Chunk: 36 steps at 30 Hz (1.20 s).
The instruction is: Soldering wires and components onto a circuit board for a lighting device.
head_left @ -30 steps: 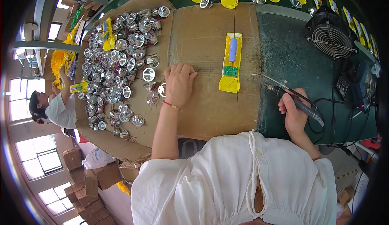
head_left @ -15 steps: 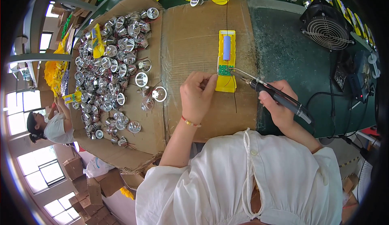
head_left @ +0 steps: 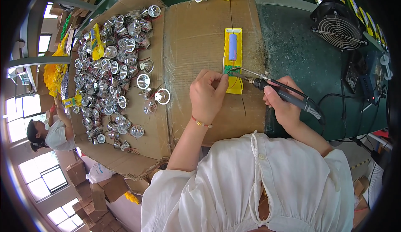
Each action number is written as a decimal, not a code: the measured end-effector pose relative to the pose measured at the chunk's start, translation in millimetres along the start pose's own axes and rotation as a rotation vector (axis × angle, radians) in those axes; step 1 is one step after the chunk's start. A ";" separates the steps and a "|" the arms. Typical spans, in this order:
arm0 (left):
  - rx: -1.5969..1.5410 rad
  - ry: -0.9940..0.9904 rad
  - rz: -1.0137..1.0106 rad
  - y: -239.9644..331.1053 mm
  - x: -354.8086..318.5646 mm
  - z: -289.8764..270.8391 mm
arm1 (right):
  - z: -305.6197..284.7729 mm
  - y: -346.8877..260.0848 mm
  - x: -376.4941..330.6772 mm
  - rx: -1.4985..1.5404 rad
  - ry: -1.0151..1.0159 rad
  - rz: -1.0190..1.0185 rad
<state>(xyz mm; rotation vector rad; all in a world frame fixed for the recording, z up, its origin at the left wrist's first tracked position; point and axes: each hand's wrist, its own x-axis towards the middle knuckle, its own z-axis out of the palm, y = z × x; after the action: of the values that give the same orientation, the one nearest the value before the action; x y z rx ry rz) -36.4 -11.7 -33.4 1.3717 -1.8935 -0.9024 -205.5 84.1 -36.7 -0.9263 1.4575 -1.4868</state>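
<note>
A yellow plastic holder [head_left: 233, 60] with a blue cylindrical battery [head_left: 232, 47] and a small green circuit board lies on the brown cardboard sheet [head_left: 196, 35]. My left hand [head_left: 207, 95] pinches something at the holder's lower left, beside the board; what it pinches is too small to tell. My right hand [head_left: 283, 101] grips a black soldering iron [head_left: 288, 97], its thin metal tip reaching left to the circuit board. A thin dark wire trails from the holder toward me.
A heap of several silver reflector cups [head_left: 112, 69] with wires covers the cardboard's left. A black fan [head_left: 338, 23] and a black box stand on the green mat [head_left: 300, 60] at right. More yellow holders line the far edge. Another person [head_left: 48, 133] sits far left.
My left hand moved right from the reflector cups to the yellow holder. My right hand brought the soldering iron left until its tip reached the circuit board.
</note>
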 end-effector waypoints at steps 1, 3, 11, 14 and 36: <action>0.007 0.002 0.001 -0.2 0.5 0.4 | 1.1 -1.8 -0.3 0.000 0.001 0.001; 0.005 0.004 -0.004 0.8 0.9 0.5 | 2.8 -5.2 -1.7 0.082 0.064 0.004; 0.008 0.033 -0.004 1.4 1.0 0.4 | -11.1 -4.6 -6.8 0.008 0.071 -0.056; 0.022 -0.010 -0.034 0.4 -0.5 -1.3 | -12.5 -4.4 -8.3 0.069 0.071 -0.011; 0.076 -0.020 0.105 2.6 -0.8 2.5 | -10.0 0.0 -6.4 -0.019 0.015 -0.097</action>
<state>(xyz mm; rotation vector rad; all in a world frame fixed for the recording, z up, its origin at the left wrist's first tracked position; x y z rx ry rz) -39.5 -10.0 -32.7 1.2983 -2.0132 -0.8034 -212.4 93.8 -37.0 -1.0118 1.4571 -1.5554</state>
